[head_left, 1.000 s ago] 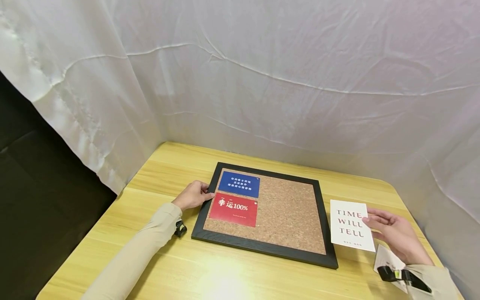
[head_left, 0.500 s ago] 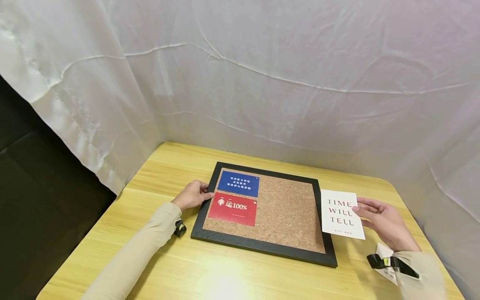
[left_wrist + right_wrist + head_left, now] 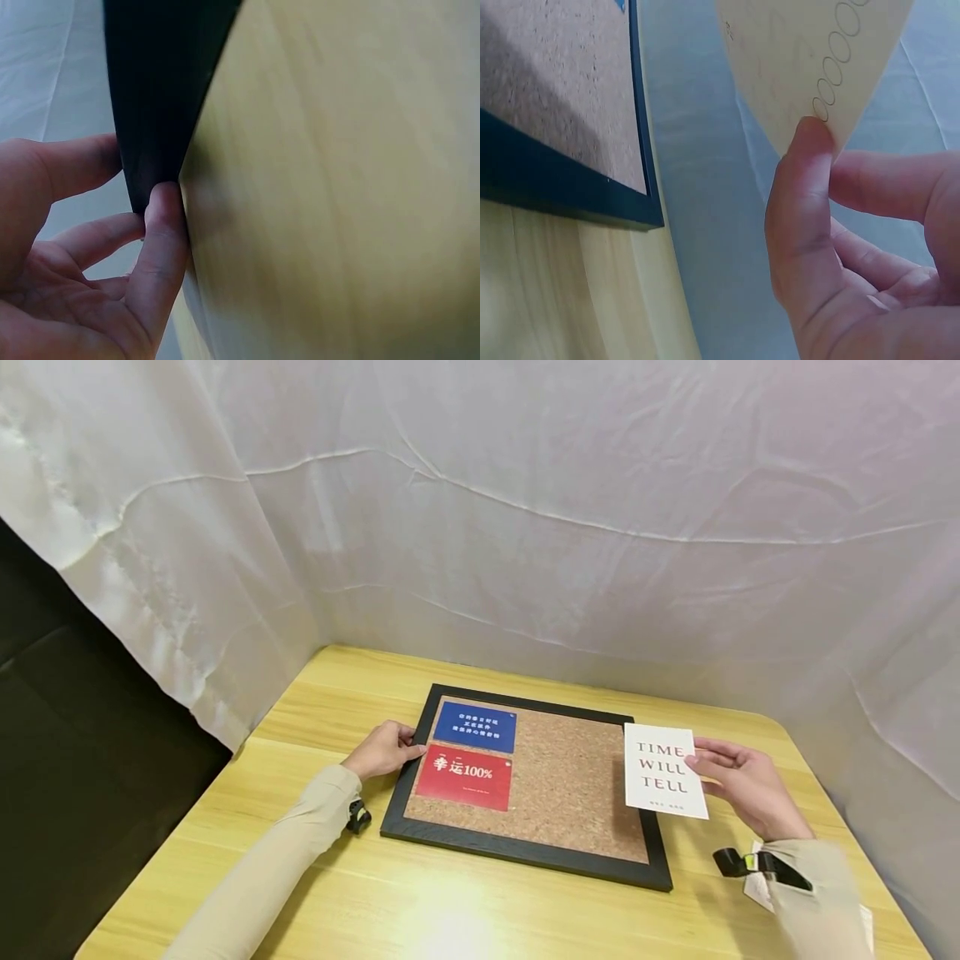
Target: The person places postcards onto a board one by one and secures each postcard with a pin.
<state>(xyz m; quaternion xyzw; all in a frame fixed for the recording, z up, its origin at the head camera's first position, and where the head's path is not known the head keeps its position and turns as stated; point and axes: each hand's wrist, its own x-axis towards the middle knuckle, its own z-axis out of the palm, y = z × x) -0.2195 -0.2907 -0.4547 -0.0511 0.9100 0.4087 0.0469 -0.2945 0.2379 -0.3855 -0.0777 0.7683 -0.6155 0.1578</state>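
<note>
- Head view: the right hand (image 3: 738,781) pinches the white card (image 3: 664,770) by its right edge and holds it above the right rim of the cork board (image 3: 570,777), probably so that the printed side stays up. The left hand (image 3: 384,749) rests against the left side of the black frame (image 3: 408,768) with loosely bent fingers, I think to keep the board from sliding. A blue card (image 3: 476,727) and a red card (image 3: 464,772) lie on the cork, one just below the other, at the left side.
- Left wrist view: fingertips (image 3: 161,217) touch the dark frame edge (image 3: 157,90); they press it and do not close around it.
- Right wrist view: the thumb (image 3: 804,195) presses the card's corner (image 3: 810,60) against the fingers behind it.
- The wooden table (image 3: 465,910) stands in a corner hung with white cloth (image 3: 525,485).
</note>
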